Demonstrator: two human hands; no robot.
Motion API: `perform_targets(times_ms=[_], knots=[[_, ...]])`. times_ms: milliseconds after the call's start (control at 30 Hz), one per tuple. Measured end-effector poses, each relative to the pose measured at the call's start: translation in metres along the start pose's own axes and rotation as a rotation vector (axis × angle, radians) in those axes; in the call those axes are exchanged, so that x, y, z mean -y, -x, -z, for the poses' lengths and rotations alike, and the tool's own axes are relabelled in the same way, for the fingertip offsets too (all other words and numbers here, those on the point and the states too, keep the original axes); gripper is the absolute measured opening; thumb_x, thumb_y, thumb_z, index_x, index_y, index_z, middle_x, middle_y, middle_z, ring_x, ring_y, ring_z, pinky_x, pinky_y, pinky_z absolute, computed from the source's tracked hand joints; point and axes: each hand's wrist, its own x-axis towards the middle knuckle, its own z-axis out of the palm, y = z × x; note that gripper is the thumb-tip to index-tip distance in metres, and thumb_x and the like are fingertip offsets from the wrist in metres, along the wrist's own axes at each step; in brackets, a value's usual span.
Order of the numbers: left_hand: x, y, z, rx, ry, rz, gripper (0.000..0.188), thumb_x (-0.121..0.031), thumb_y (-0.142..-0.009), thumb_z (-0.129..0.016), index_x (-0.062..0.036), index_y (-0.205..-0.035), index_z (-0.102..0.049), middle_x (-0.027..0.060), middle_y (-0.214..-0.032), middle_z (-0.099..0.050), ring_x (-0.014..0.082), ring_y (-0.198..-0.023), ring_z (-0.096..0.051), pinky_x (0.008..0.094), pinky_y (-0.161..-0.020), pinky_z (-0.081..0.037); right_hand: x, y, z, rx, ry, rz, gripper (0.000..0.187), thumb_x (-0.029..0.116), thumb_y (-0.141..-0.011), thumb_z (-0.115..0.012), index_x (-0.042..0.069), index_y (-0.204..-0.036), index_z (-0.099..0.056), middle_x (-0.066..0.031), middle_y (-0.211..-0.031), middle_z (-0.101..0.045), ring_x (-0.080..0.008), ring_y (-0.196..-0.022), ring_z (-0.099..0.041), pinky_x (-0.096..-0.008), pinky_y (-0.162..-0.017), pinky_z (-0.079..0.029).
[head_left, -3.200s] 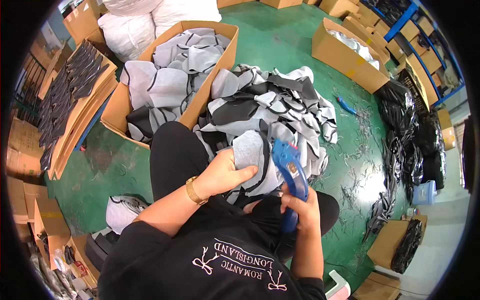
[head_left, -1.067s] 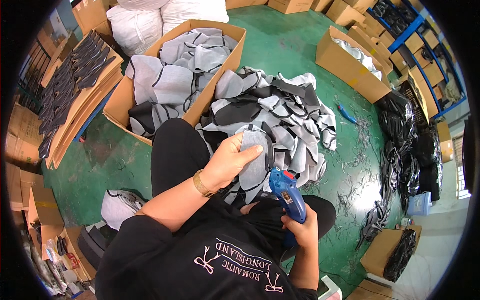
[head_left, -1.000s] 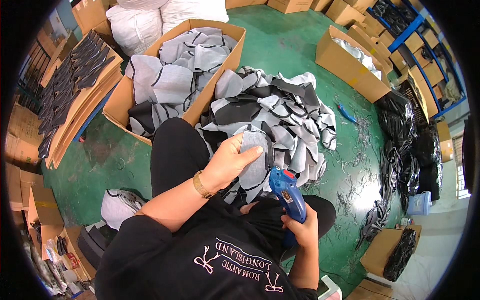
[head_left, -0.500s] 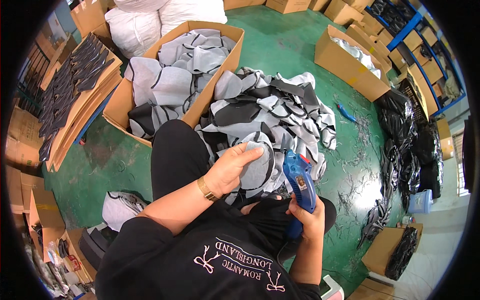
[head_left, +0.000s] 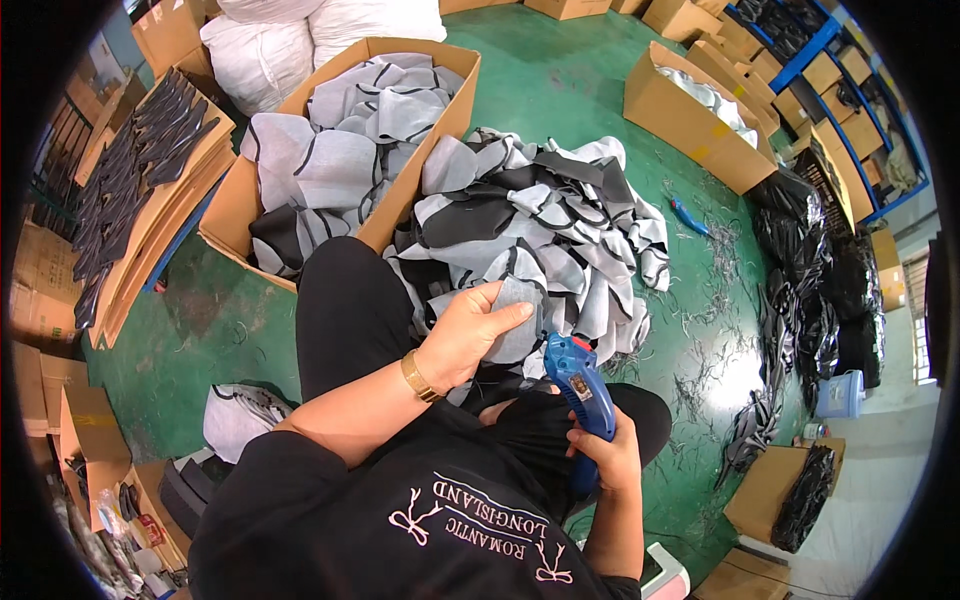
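one blue cutter (head_left: 588, 393) at edge of grey piece (head_left: 516, 335); floor (head_left: 690, 270) spreads rightward.

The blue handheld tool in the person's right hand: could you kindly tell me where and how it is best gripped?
Probably around the lower half of its curved body, from the right, where the right hand holds it: the blue handheld tool slants, its head up and left beside the grey fabric piece, an end best left clear.

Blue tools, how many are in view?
2: one blue tool in the right hand, a second blue tool on the green floor, right of the fabric pile. More may be hidden.
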Motion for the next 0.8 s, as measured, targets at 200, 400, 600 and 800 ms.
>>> perform_targets(times_ms=[200, 400, 600, 800], knots=[[-0.002, 0.007, -0.005, 0.001, -0.221, -0.14, 0.02, -0.008, -0.09, -0.061, -0.0001, -0.108, -0.061, 0.0, -0.095, -0.065, 0.005, -0.083, -0.058, 0.0228, -0.077, -0.048, -0.001, 0.0, 0.003, 0.029, 0.002, -0.016, 0.031, -0.003, -0.065, -0.067, -0.007, -0.095, -0.058, -0.0088, -0.073, -0.06, -0.0177, -0.056, -0.058, -0.0281, -0.054, -0.048], [-0.003, 0.011, -0.005, 0.028, -0.29, -0.145, 0.019, -0.005, -0.089, -0.062, -0.0007, -0.107, -0.061, -0.0021, -0.092, -0.063, 0.0027, -0.081, -0.055, 0.0207, -0.074, -0.047, -0.003, 0.0, 0.004, 0.044, -0.034, -0.005, 0.031, -0.002, -0.065, -0.067, -0.006, -0.094, -0.058, -0.0086, -0.073, -0.06, -0.0173, -0.056, -0.058, -0.0279, -0.053, -0.048], [-0.006, 0.012, -0.004, 0.026, -0.493, -0.212, 0.017, -0.007, -0.086, -0.061, 0.0012, -0.101, -0.06, -0.0034, -0.083, -0.059, 0.0016, -0.072, -0.049, 0.0193, -0.063, -0.043, 0.006, 0.002, 0.007, 0.045, 0.024, -0.011, 0.032, -0.003, -0.065, -0.067, -0.006, -0.097, -0.059, -0.0085, -0.079, -0.06, -0.0163, -0.058, -0.058, -0.0283, -0.053, -0.049], [-0.027, 0.015, -0.001, 0.116, -0.721, -0.117, 0.025, -0.002, -0.081, -0.06, 0.0016, -0.106, -0.058, -0.0041, -0.089, -0.058, 0.0021, -0.079, -0.049, 0.0207, -0.068, -0.044, 0.01, -0.001, 0.015, 0.129, 0.05, -0.063, 0.036, -0.001, -0.069, -0.068, -0.004, -0.103, -0.059, -0.0081, -0.09, -0.063, -0.0133, -0.062, -0.059, -0.0271, -0.055, -0.049]])
